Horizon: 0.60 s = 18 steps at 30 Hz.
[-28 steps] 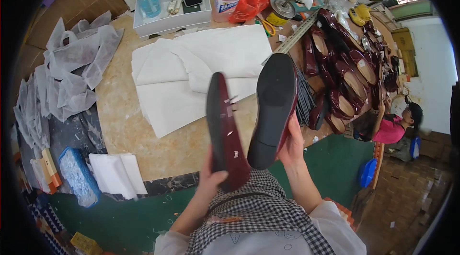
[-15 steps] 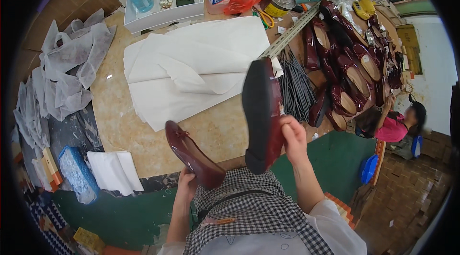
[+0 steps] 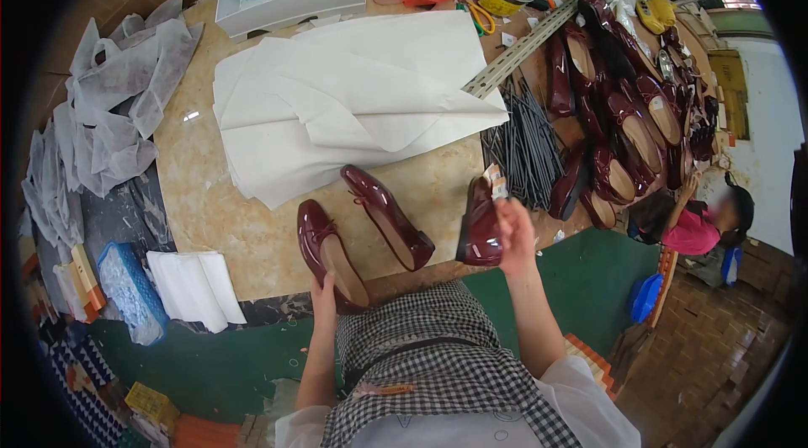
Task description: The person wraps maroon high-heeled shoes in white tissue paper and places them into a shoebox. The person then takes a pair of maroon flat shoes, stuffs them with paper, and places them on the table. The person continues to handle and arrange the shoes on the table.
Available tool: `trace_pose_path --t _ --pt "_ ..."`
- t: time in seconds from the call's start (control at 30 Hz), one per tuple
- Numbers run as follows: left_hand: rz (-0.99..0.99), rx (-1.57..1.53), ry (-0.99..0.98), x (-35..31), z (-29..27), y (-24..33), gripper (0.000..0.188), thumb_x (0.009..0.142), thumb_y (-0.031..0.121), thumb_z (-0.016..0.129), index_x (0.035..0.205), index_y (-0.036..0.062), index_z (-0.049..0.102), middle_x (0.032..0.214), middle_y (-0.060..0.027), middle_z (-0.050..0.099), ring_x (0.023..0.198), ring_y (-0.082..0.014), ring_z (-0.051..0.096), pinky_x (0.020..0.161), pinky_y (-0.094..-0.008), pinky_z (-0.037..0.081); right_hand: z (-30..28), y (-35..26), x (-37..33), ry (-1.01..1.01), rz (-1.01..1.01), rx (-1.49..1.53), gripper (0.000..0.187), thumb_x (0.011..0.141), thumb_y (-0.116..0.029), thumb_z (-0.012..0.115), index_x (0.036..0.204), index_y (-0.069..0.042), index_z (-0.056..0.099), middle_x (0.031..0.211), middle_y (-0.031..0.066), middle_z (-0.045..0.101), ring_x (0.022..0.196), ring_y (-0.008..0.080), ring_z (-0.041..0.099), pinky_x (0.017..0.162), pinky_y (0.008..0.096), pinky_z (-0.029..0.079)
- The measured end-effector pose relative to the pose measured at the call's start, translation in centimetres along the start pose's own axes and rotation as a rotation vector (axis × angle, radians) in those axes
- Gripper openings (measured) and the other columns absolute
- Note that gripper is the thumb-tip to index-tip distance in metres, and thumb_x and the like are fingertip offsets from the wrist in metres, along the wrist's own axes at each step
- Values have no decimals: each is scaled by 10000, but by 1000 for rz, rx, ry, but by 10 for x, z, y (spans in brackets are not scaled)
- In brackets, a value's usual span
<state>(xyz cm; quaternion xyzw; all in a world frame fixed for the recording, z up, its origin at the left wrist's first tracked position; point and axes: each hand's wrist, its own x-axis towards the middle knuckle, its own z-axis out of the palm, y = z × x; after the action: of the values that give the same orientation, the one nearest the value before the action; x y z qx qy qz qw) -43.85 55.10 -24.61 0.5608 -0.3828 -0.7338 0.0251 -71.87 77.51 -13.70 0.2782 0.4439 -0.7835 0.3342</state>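
My left hand (image 3: 323,300) grips a glossy burgundy flat shoe (image 3: 315,233) with a small bow, its heel end tilted at the table's near edge. Beside it, a second burgundy shoe (image 3: 389,217) lies toe away from me, with no hand on it. Farther right, my right hand (image 3: 515,238) is closed on a third burgundy shoe (image 3: 481,229), its dark sole edge turned left. A pale paper piece (image 3: 495,182) shows at that shoe's top. The fingertips on its far side are partly hidden.
White sheets (image 3: 362,103) cover the table's middle. Black thin rods (image 3: 528,153) and a perforated metal strip (image 3: 522,48) lie right of them, near a heap of burgundy shoes (image 3: 631,128). A person in pink (image 3: 688,229) is at the far right.
The shoe in my right hand, seen sole-up before, has turned and come lower. A separate shoe now lies between my hands. The left-hand shoe now shows its open top more.
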Motion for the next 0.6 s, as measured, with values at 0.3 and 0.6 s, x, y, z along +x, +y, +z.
trace_pose_path --t 0.3,0.6 --pt "266 285 51 -1 29 9 456 867 145 558 1269 -41 450 1126 -119 560 999 -175 525 893 -295 412 -19 78 24 94 -2 -1300 443 858 -472 588 899 -31 585 644 65 599 644 208 651 533 304 484" --pt "185 132 127 11 20 -6 525 911 118 455 1395 -28 311 1357 -161 439 1216 -204 442 994 -288 352 -10 22 -6 12 -61 7 450 869 -239 431 1245 3 480 1233 135 557 1116 235 552 941 325 453"
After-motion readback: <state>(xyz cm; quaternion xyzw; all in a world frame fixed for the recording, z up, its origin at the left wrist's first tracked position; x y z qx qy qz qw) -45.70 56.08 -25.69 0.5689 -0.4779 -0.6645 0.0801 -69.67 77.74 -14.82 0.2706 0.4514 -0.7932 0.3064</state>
